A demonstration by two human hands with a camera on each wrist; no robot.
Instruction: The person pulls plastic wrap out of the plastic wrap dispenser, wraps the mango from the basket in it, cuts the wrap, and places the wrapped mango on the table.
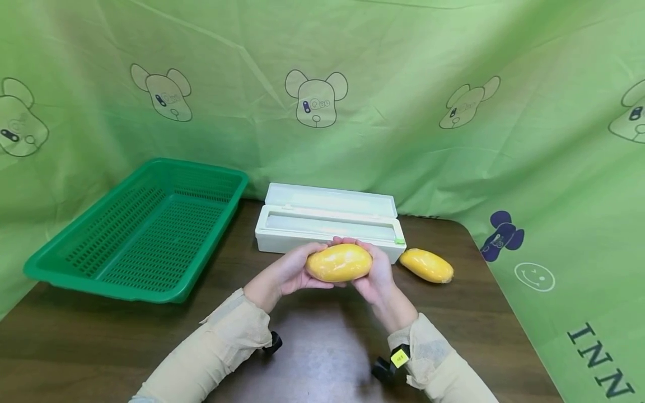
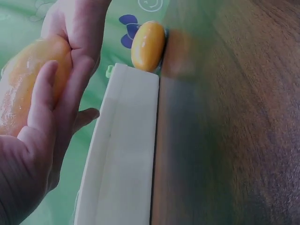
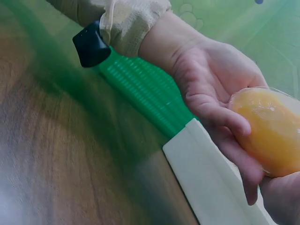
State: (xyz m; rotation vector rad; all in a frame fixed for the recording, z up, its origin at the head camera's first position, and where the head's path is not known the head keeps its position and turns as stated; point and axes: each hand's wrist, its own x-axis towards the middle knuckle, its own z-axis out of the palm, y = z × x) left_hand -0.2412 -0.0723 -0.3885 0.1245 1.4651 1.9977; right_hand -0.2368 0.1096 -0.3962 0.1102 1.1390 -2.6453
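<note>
Both hands hold a yellow mango (image 1: pixel 340 263) wrapped in shiny clear film, raised above the table in the head view. My left hand (image 1: pixel 292 272) grips its left end, thumb near the top and fingers underneath. At the other end my right hand (image 1: pixel 378 278) holds it with bent fingers, partly hidden behind the fruit. In the right wrist view, loose film stands up along the edge of the mango (image 3: pixel 269 131). Just behind the hands is a white cling film box (image 1: pixel 274 243) with its lid raised. A second film-wrapped mango (image 1: pixel 427 266) lies on the table at the box's right end.
A green plastic basket (image 1: pixel 211 246) with slotted walls stands at the left of the dark wooden table (image 1: pixel 312 358). A green printed cloth (image 1: pixel 383 151) hangs behind and along the right side. Black wrist devices (image 1: pixel 384 369) hang below the sleeves.
</note>
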